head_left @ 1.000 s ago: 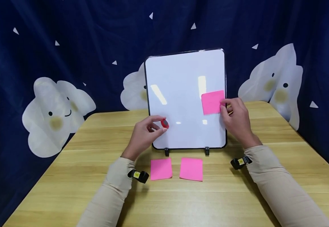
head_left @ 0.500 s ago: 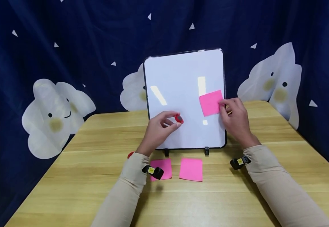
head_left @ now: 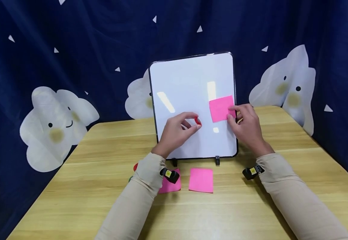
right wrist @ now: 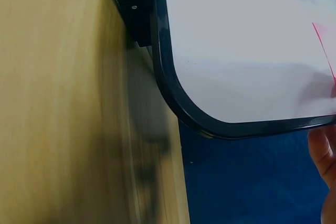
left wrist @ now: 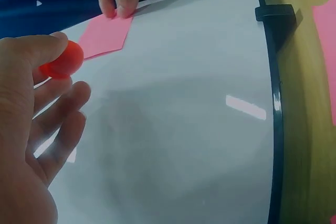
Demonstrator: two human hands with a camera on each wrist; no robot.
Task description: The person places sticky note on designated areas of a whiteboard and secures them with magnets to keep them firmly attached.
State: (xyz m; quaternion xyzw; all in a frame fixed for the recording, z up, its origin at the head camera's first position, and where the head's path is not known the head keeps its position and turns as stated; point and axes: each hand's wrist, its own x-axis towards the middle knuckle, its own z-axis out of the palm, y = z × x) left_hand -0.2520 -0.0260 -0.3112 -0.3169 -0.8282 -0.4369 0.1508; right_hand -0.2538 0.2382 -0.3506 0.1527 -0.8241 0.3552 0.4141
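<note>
My left hand (head_left: pixel 176 132) pinches a round red magnet (left wrist: pixel 68 59) between thumb and index finger, in front of the whiteboard (head_left: pixel 188 80). In the left wrist view the other fingers of that hand spread loosely below the magnet. A pink sticky note (head_left: pixel 220 108) lies against the right side of the board, slightly tilted. My right hand (head_left: pixel 247 126) pinches the note's right edge at the board's frame. The magnet is a short way left of the note. In the right wrist view only the note's edge (right wrist: pixel 324 51) and part of my right hand (right wrist: pixel 325 156) show.
Two more pink notes lie on the wooden table (head_left: pixel 81 200) before the board: a right one (head_left: pixel 201 180) and a left one (head_left: pixel 175 186) partly under my left wrist camera. A red round piece (head_left: pixel 136 167) peeks out behind my left sleeve. Black feet (head_left: pixel 217 161) hold the board up.
My left hand has moved right and up across the board with the red magnet, closer to the note. My right hand has shifted the note slightly left and still holds its edge.
</note>
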